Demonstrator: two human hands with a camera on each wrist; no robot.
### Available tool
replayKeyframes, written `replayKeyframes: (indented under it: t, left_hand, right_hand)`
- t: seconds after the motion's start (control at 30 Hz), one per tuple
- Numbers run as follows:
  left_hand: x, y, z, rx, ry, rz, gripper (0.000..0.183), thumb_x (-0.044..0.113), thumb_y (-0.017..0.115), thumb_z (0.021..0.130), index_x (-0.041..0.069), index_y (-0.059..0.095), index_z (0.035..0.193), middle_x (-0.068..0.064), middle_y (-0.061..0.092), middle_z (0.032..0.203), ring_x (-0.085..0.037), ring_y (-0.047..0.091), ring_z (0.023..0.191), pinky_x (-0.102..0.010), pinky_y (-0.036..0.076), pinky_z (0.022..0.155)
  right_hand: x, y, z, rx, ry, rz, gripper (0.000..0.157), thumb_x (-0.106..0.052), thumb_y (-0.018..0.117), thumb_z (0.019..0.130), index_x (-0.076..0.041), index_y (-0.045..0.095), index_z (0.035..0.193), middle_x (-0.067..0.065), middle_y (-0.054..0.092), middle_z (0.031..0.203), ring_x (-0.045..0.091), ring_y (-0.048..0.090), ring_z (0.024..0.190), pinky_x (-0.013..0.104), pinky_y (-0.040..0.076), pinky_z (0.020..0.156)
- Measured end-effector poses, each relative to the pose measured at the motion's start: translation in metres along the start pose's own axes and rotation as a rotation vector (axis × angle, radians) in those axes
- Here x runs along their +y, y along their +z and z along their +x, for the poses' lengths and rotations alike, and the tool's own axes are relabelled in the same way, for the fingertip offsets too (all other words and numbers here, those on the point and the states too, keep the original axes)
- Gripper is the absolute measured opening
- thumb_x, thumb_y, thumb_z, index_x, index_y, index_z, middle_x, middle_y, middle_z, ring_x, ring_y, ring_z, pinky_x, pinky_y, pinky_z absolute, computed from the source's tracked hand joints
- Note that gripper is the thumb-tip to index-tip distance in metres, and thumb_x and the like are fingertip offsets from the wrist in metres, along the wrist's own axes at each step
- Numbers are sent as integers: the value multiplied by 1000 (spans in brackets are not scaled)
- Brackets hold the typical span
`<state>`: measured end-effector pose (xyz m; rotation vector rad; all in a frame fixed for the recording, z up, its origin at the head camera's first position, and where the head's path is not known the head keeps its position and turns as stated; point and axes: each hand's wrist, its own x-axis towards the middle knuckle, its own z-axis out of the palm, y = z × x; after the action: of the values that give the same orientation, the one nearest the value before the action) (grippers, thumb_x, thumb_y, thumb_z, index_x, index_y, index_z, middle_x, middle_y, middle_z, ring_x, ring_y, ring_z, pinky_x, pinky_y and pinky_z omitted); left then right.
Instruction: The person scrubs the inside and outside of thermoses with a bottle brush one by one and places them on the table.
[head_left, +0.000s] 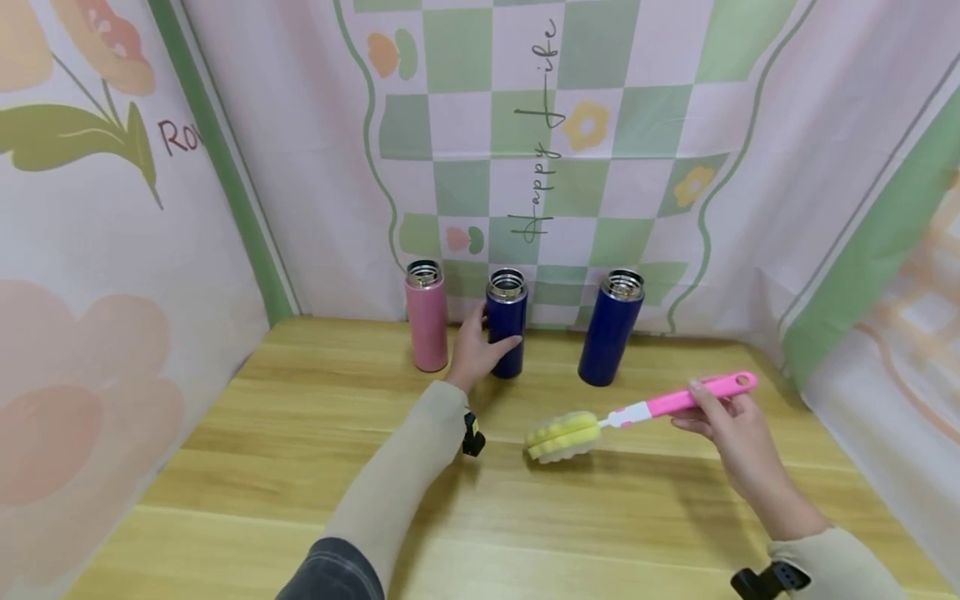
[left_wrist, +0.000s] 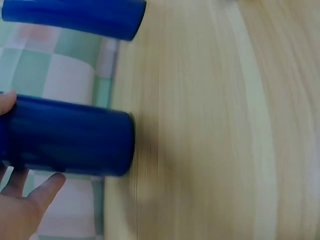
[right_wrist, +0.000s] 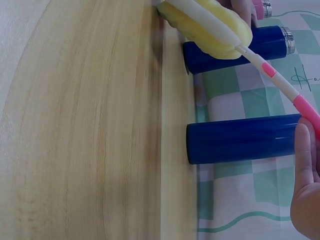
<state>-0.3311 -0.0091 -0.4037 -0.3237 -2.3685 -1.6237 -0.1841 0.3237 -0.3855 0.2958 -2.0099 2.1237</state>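
Observation:
In the head view my left hand (head_left: 478, 350) grips the middle thermos bottle (head_left: 507, 312), dark blue with an open steel mouth, thumb across its front and fingers behind. The left wrist view shows this blue bottle's lower body (left_wrist: 75, 137) with the fingers on both sides. My right hand (head_left: 731, 425) holds a bottle brush (head_left: 663, 406) by its pink handle. The brush's yellow and white sponge head (head_left: 562, 437) points left, low over the table in front of the bottles.
A pink thermos bottle (head_left: 427, 321) stands just left of my left hand, its mouth uncovered. Another dark blue bottle (head_left: 611, 329), also lidless, is at the right. The wooden table (head_left: 285, 467) meets a checkered cloth backdrop (head_left: 457, 125) behind them, with printed cloth on both sides.

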Motion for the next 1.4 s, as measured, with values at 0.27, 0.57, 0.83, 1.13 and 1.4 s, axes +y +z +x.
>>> replayKeyframes:
  t: [0.27, 0.57, 0.83, 1.13, 1.4]
  left_hand:
    - [-3, -1, 4, -38, 2, 55, 79, 25, 80, 88, 8, 36, 152, -13, 50, 145, -29, 51, 130, -43, 40, 107]
    - [-12, 8, 8, -49, -20, 52, 81, 32, 76, 91, 12, 32, 156, -14, 47, 148, -28, 50, 131, -44, 41, 107]
    - [-14, 9, 6, -58, -12, 69, 81, 30, 74, 93, 10, 28, 157, -16, 44, 149, -29, 50, 131, -44, 41, 107]
    - [-2, 9, 2, -49, -62, 135, 87, 25, 75, 91, 8, 23, 159, -16, 43, 151, -30, 47, 135, -46, 38, 110]
    - [9, 19, -17, 183, -56, -6, 71, 17, 81, 81, 8, 41, 139, -14, 45, 128, -27, 52, 113, -41, 46, 98]
  right_hand:
    - [-2, -2, 0, 3, 0, 26, 11, -10, 55, 103, 1, 53, 105, 5, 70, 92, 14, 72, 81, 28, 56, 73]
    - [-4, -9, -1, 13, -8, 32, 11, -9, 56, 103, 1, 53, 104, 5, 72, 92, 14, 72, 80, 27, 56, 72]
    - [-8, -10, 1, 11, -32, 18, 10, -10, 56, 103, 0, 54, 103, 5, 71, 93, 14, 73, 81, 28, 57, 72]
    - [-10, -15, 1, 21, -31, 25, 11, -9, 56, 103, 1, 54, 103, 6, 70, 94, 14, 73, 83, 29, 57, 71]
    - [-10, -21, 0, 30, -41, 40, 7, -6, 56, 102, 0, 55, 105, 6, 71, 94, 15, 73, 82, 29, 57, 71]
